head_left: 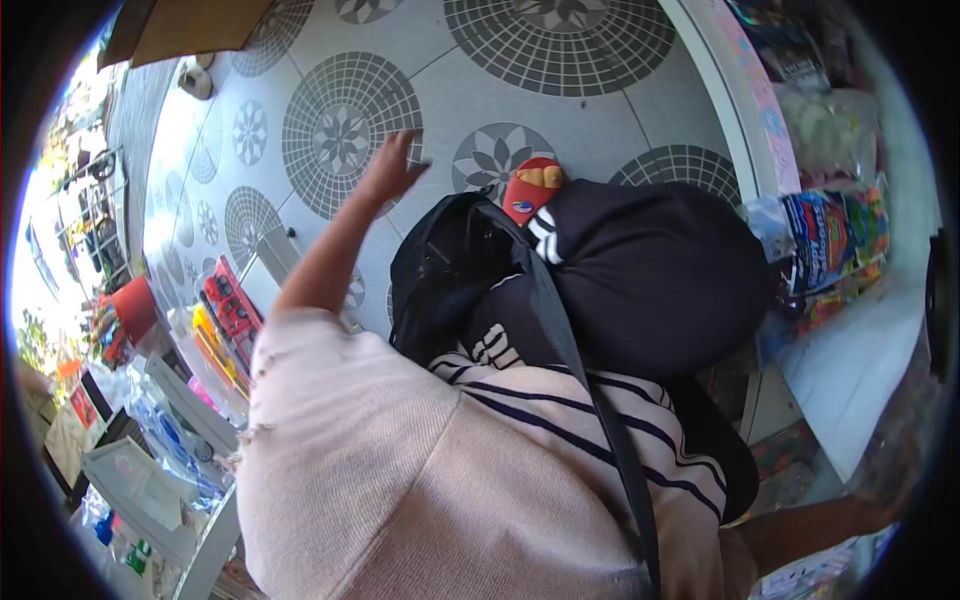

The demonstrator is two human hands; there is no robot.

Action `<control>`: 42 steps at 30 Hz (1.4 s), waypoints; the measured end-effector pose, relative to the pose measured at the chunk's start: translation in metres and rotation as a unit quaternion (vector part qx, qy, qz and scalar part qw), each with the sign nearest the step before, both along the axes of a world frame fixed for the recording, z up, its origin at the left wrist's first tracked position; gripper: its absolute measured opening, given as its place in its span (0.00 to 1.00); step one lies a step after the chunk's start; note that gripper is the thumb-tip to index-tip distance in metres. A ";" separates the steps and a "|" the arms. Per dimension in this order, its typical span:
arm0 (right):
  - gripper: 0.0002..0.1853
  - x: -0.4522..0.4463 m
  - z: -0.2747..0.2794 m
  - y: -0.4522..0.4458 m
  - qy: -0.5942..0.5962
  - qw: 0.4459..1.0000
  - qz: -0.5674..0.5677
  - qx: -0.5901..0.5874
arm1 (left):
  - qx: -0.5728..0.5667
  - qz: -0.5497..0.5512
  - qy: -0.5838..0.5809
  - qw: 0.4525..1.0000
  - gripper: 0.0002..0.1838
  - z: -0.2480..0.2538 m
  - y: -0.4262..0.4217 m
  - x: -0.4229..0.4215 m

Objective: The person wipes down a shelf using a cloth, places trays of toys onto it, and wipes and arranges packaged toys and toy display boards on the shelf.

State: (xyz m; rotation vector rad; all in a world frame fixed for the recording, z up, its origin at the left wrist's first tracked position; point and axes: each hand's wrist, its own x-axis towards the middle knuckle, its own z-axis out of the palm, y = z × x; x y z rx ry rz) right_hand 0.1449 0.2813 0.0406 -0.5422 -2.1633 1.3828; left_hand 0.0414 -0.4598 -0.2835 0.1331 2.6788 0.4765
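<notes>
My left hand (393, 172) reaches forward over the patterned tile floor (430, 105), empty, with its fingers and thumb apart. Close below it lies a black bag (445, 255), whose strap (565, 345) crosses my striped beige knit top (400, 480). To the right, my right forearm (820, 535) stretches out low toward the shelf. The right hand at its end is dark and blurred at the edge of view, so its fingers and anything in them cannot be made out. My bent knee in black trousers (665, 275) is between the arms, above a red slipper (530, 190).
A white shelf (850, 390) on the right carries colourful plastic packets (835, 235). At left stand shelves with packaged toys, including a red toy vehicle (232, 308), and a red pot (132, 308). A cardboard piece (185, 28) juts in at the top left.
</notes>
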 end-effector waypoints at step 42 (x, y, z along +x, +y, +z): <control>0.23 -0.069 0.036 -0.063 -0.059 0.994 -0.091 0.036 | 0.130 -0.009 -0.015 0.991 0.08 -0.069 0.068 0.026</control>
